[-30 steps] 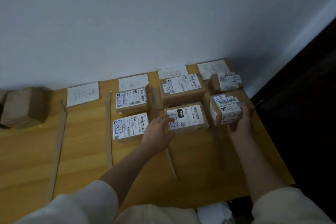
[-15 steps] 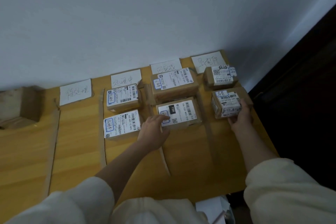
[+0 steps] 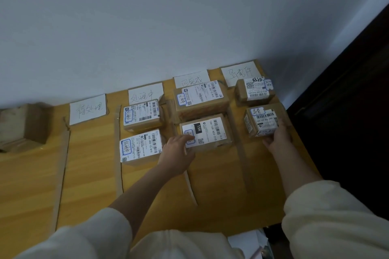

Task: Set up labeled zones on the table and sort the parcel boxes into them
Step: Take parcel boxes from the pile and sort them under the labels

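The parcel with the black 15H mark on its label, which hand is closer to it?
Left. The left hand rests on the 15H parcel at its near left corner; the right hand is off to its right, holding another parcel.

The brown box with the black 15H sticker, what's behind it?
Behind the brown cardboard box with the black 15H sticker sits a bigger brown cardboard box, then a handwritten white paper sign whose lower edge that box covers.

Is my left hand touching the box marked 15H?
Touching. The head view shows the left hand's fingers lying on the 15H box's label corner.
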Tool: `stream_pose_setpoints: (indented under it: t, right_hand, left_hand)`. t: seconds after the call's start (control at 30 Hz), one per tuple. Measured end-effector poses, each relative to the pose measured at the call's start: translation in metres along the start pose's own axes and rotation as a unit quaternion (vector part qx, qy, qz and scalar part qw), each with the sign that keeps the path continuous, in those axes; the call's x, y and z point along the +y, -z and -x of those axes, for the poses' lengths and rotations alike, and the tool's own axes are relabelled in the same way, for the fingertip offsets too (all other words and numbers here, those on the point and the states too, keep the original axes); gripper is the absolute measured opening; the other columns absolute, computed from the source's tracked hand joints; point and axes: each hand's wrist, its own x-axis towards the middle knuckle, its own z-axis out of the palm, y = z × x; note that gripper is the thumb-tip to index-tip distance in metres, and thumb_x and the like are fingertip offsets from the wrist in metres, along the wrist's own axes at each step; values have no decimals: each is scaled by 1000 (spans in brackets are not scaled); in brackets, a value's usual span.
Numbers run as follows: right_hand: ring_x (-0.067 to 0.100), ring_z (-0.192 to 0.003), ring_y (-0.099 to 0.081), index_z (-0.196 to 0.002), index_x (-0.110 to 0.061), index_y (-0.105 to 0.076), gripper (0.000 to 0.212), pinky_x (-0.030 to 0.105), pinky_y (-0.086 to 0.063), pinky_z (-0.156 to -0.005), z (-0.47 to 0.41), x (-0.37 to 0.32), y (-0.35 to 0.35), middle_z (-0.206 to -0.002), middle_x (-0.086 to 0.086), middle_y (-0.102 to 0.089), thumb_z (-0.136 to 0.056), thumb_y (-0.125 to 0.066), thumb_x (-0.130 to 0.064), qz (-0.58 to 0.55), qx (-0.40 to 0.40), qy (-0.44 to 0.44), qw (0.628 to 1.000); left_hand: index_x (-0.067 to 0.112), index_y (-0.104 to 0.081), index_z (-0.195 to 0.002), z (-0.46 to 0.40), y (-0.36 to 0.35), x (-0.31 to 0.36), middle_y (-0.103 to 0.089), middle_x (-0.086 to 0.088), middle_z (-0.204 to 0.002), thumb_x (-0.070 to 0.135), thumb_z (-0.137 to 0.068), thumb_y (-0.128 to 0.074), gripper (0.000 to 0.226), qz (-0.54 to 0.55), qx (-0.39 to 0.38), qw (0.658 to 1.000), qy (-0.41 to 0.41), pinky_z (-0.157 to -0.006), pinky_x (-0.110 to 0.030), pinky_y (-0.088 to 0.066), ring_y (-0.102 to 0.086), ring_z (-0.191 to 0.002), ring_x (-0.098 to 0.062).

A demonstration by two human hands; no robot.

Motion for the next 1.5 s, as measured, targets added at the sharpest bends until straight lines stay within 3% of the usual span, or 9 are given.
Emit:
stream_pose_setpoints:
  t: [0.17,0.3,0.4,0.5,0.63,0.77,1.07,1.23,1.5]
  right_hand:
    - [32,-119,-56,-147,-14,-25,96,47,-53,-90,7,7,-4,-139,15,-49,-73,-65,-61,-29,102,-4,994]
    - [34,-121,-51,-141,-7,-32,69,34,-50,-85,51,13,-18,-139,20,-42,-90,-58,-46,51,171,78,981]
    - [23,-95,-63,-117,-8,-51,40,32,-55,-75,82,27,-33,-110,10,-60,-94,-54,-41,79,89,149,982]
    - [11,-61,-52,-86,-16,-57,24,23,-44,-56,116,46,-51,-76,-1,-56,-96,-53,-38,140,-39,154,977]
    - [13,-73,-60,-87,-18,-66,26,26,-52,-70,164,77,-82,-82,-1,-64,-94,-56,-40,287,-210,126,926]
    - [12,-81,-65,-96,-20,-69,21,29,-52,-78,200,113,-115,-93,-2,-71,-93,-58,-38,379,-320,144,856]
    - [13,-85,-67,-98,-23,-67,16,36,-54,-81,269,200,-205,-97,-3,-70,-91,-61,-36,457,-386,157,786]
    - [10,-88,-67,-105,-24,-66,17,22,-46,-67,307,252,-249,-103,-6,-69,-94,-59,-35,509,-413,158,739]
    - [19,-93,-66,-109,-22,-60,28,30,-52,-74,340,338,-322,-110,-2,-65,-88,-66,-40,600,-397,151,678]
  left_hand:
    - [27,-42,-141,-1,3,1,-46,2,-146,31,-93,-55,50,1,-12,1000,-4,-111,-40,-32,-34,-137,-19]
    - [28,-42,-141,3,5,-4,-46,2,-145,32,-93,-55,50,20,-9,1000,-12,-112,-40,-33,-35,-137,-18]
    - [27,-45,-139,8,8,-12,-48,3,-143,30,-92,-57,49,48,9,999,-22,-111,-38,-35,-37,-136,-17]
    - [27,-50,-135,17,13,-24,-52,4,-138,28,-91,-58,44,77,32,996,-25,-106,-35,-39,-43,-130,-16]
    - [28,-60,-117,28,21,-51,-60,7,-119,27,-91,-58,27,127,82,988,-6,-90,-30,-47,-54,-112,-13]
    - [26,-64,-110,43,36,-86,-62,7,-120,18,-89,-59,24,179,142,973,35,-92,-29,-45,-52,-115,-11]
    - [18,-63,-117,83,69,-202,-63,4,-120,13,-87,-61,30,224,203,946,119,-92,-20,-37,-53,-117,-14]
    - [21,-55,-128,101,86,-279,-56,3,-133,22,-88,-60,40,242,188,933,187,-102,-29,-40,-48,-127,-16]
    - [18,-54,-130,133,114,-408,-57,-9,-132,24,-87,-63,45,259,186,906,280,-101,-35,-42,-50,-124,-28]
